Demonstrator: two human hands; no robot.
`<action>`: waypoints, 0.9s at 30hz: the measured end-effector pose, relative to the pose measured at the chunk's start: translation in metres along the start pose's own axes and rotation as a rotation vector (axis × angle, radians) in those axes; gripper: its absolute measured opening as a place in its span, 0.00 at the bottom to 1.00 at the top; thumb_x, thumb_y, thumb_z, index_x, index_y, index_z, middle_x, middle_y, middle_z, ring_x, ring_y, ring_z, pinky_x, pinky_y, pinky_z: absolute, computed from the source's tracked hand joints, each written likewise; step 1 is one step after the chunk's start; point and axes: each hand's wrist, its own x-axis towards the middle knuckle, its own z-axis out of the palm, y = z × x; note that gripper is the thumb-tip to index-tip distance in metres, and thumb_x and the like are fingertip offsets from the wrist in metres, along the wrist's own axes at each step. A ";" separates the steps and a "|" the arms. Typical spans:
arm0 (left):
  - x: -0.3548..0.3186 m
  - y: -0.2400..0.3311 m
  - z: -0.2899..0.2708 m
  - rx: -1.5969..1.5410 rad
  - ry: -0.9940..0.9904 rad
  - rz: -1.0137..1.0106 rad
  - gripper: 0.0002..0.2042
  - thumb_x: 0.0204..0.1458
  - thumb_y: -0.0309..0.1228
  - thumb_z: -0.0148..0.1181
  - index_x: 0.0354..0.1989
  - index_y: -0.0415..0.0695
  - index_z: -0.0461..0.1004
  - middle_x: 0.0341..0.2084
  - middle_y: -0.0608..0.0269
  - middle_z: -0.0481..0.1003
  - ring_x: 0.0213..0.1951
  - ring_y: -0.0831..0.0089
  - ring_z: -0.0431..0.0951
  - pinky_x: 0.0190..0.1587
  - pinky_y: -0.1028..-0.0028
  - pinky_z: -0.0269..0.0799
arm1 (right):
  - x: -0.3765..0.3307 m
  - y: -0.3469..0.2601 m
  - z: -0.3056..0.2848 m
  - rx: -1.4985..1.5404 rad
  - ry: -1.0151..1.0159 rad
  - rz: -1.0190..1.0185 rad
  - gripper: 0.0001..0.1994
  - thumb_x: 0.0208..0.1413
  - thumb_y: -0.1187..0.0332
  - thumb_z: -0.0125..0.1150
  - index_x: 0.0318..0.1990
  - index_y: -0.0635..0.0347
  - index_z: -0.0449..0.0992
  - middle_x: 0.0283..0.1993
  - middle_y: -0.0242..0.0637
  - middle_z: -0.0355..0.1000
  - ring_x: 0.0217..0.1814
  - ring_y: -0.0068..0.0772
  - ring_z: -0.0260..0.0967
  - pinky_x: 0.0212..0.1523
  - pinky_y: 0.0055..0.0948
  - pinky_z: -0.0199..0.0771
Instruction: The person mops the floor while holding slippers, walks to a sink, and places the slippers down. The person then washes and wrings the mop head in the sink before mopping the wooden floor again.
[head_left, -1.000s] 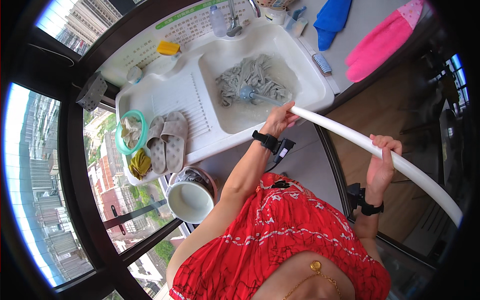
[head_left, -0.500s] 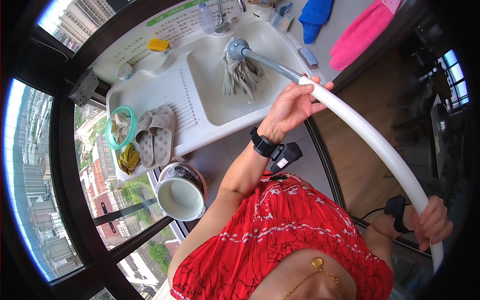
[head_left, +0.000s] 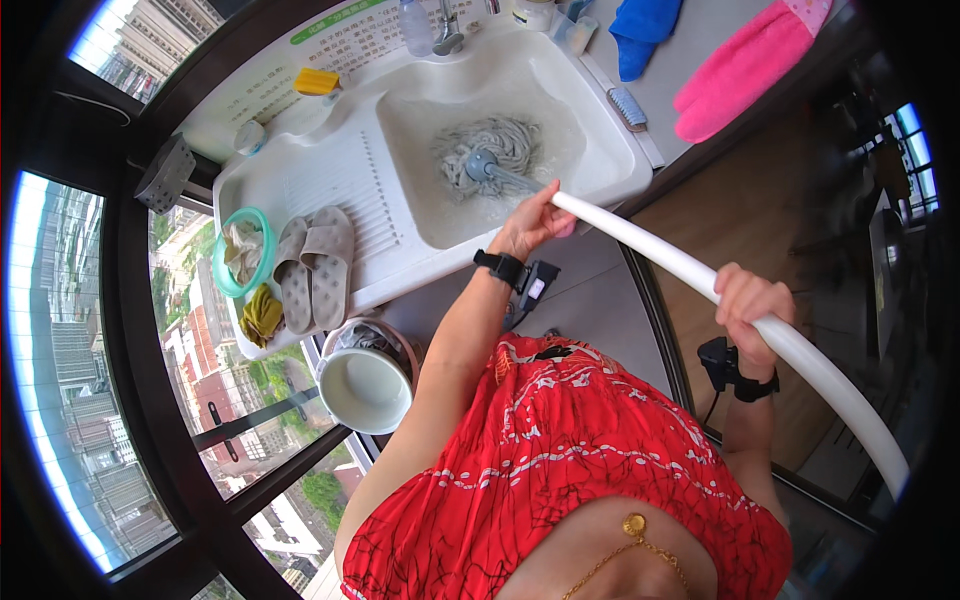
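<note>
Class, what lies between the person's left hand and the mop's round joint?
In the head view, the grey shaft spans that stretch, from the left hand to the round joint.

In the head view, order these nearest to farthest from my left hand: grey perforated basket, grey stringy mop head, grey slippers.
From your left hand:
1. Grey stringy mop head, in the white sink.
2. Two grey slippers, leftward on the white drainboard.
3. Grey perforated basket, far left by the black window frame.
</note>
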 end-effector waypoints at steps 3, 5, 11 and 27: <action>-0.021 -0.023 0.021 0.073 -0.067 -0.050 0.12 0.53 0.34 0.55 0.37 0.38 0.66 0.32 0.54 0.71 0.34 0.61 0.77 0.35 0.68 0.81 | -0.006 -0.011 -0.011 0.009 -0.044 -0.030 0.09 0.40 0.81 0.56 0.26 0.58 0.64 0.19 0.33 0.64 0.25 0.33 0.66 0.40 0.38 0.64; -0.019 -0.030 0.023 0.070 -0.039 -0.057 0.12 0.54 0.34 0.55 0.38 0.37 0.66 0.33 0.54 0.71 0.35 0.60 0.77 0.37 0.65 0.80 | -0.010 -0.028 -0.013 0.092 -0.042 -0.078 0.08 0.39 0.81 0.57 0.23 0.57 0.64 0.19 0.32 0.65 0.25 0.31 0.66 0.38 0.37 0.65; 0.012 0.014 -0.005 0.138 0.181 -0.118 0.06 0.53 0.32 0.55 0.34 0.44 0.68 0.28 0.62 0.73 0.34 0.68 0.76 0.38 0.67 0.79 | 0.008 0.020 0.019 -0.141 -0.034 0.012 0.11 0.37 0.81 0.56 0.26 0.53 0.64 0.18 0.29 0.64 0.22 0.25 0.63 0.37 0.30 0.61; 0.028 0.003 0.008 0.555 0.376 -0.014 0.11 0.49 0.35 0.60 0.26 0.40 0.69 0.19 0.63 0.67 0.20 0.73 0.71 0.19 0.79 0.73 | -0.002 -0.023 -0.016 -0.016 0.136 0.081 0.15 0.39 0.77 0.57 0.35 0.56 0.60 0.26 0.32 0.61 0.25 0.29 0.62 0.44 0.39 0.62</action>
